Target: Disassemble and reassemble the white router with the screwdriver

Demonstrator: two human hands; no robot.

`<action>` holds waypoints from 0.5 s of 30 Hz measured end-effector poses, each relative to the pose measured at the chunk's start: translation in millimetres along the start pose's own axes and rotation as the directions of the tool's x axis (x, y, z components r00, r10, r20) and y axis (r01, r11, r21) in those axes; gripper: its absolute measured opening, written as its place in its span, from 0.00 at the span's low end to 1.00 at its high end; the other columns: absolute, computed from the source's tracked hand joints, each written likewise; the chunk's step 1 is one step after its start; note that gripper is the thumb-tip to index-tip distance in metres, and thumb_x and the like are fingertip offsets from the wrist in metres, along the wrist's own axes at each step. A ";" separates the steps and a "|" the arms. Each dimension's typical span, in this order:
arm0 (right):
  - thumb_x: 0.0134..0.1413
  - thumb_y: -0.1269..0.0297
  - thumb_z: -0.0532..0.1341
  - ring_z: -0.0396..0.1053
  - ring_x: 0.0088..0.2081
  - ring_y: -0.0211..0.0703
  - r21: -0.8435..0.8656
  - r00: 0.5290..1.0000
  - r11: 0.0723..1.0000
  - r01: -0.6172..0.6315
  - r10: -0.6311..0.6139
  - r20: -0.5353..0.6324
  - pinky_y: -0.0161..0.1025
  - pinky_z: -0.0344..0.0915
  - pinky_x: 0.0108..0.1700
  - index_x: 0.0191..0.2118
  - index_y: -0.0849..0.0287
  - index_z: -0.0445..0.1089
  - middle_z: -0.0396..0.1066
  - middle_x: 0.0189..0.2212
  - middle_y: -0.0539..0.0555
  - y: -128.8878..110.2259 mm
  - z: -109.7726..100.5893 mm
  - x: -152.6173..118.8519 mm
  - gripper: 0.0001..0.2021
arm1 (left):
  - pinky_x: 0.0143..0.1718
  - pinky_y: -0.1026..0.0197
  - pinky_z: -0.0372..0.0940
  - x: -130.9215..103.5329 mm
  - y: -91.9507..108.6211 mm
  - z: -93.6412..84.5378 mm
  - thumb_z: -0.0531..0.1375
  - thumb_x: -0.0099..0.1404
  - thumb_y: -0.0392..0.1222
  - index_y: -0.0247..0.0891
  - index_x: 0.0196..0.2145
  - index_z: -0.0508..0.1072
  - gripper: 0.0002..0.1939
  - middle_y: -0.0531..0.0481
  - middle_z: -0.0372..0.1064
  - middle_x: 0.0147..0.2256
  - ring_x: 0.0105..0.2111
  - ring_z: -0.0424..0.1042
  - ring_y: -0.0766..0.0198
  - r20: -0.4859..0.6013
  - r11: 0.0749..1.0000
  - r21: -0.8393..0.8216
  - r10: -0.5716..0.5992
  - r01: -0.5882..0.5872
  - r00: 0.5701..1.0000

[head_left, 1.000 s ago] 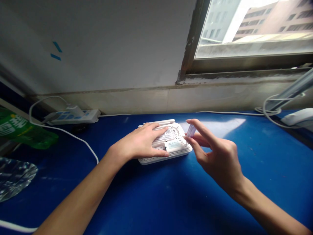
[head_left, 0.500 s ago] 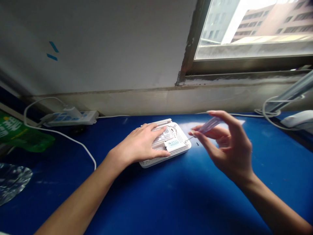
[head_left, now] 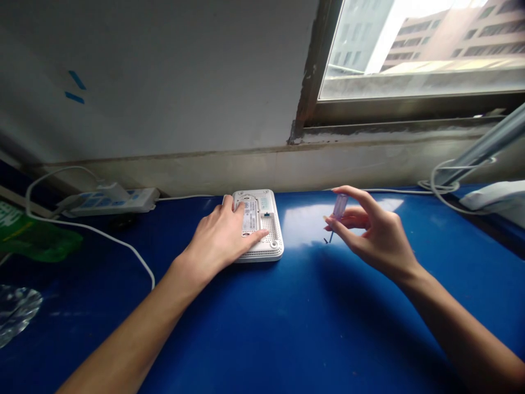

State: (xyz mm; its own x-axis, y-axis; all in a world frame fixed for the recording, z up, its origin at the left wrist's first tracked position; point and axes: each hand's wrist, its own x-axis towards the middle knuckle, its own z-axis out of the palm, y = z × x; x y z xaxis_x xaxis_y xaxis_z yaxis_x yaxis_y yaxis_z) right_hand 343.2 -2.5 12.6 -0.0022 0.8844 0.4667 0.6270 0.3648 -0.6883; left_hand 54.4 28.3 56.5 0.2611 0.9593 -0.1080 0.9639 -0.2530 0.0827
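Observation:
A white, vented router [head_left: 268, 221] lies underside up on the blue table, its printed label partly covered by my fingers. My left hand [head_left: 219, 230] rests across its left and near side, fingers spread and thumb stretched over the vents. To the right, my right hand [head_left: 365, 219] pinches a small screwdriver [head_left: 340, 207] by its clear purplish handle. The thin shaft points down to the table, apart from the router. Close beside its tip lies a tiny dark screw [head_left: 326, 241]; whether they touch I cannot tell.
A white power strip [head_left: 143, 201] with a plugged-in cable stands at the back left. Nearer on that side are a green bottle [head_left: 41, 235] and clear crinkled plastic [head_left: 18, 312]. A metal pole [head_left: 479, 148] wrapped in white cable rises at the right, below the window.
The router has turned and shifted left under my left hand. My right hand has drawn the screwdriver away from the router's corner and tipped it upright beside the screw.

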 end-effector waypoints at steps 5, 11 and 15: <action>0.58 0.54 0.72 0.84 0.33 0.54 0.024 1.000 0.999 -0.024 0.024 -0.017 0.31 0.74 0.21 0.62 0.55 0.68 0.83 0.33 0.55 -0.8 3.0 -1.7 0.29 | 0.67 0.30 0.54 -4.8 -10.3 1.2 0.61 0.56 0.81 0.55 0.75 0.54 0.56 0.38 0.41 0.76 0.72 0.46 0.23 0.103 0.981 -0.067 0.191 -0.185 0.976; 0.55 0.60 0.75 0.84 0.34 0.56 0.307 0.995 0.952 -0.018 0.048 -0.088 0.47 0.85 0.37 0.62 0.51 0.66 0.83 0.33 0.50 -18.8 6.2 -2.0 0.30 | 0.65 0.30 0.58 -10.5 -5.6 3.4 0.69 0.64 0.59 0.67 0.71 0.58 0.42 0.41 0.40 0.77 0.71 0.51 0.23 0.189 0.965 -0.067 0.262 -0.254 0.946; 0.55 0.62 0.75 0.84 0.33 0.57 0.448 0.991 0.894 -0.005 0.063 -0.114 0.51 0.86 0.38 0.60 0.47 0.64 0.82 0.33 0.48 -38.8 13.6 -6.3 0.30 | 0.62 0.34 0.63 -15.9 2.4 0.7 0.66 0.70 0.54 0.67 0.70 0.61 0.35 0.43 0.44 0.76 0.71 0.53 0.26 0.190 0.957 -0.080 0.288 -0.278 0.939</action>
State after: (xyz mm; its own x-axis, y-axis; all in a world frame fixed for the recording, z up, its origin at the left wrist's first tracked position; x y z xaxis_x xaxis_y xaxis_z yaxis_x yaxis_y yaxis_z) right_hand 308.3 -18.3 28.8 0.1264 0.8665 0.4829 0.2119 0.4520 -0.8665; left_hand 52.7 12.3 57.8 0.5325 0.8035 -0.2662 0.8463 -0.4985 0.1880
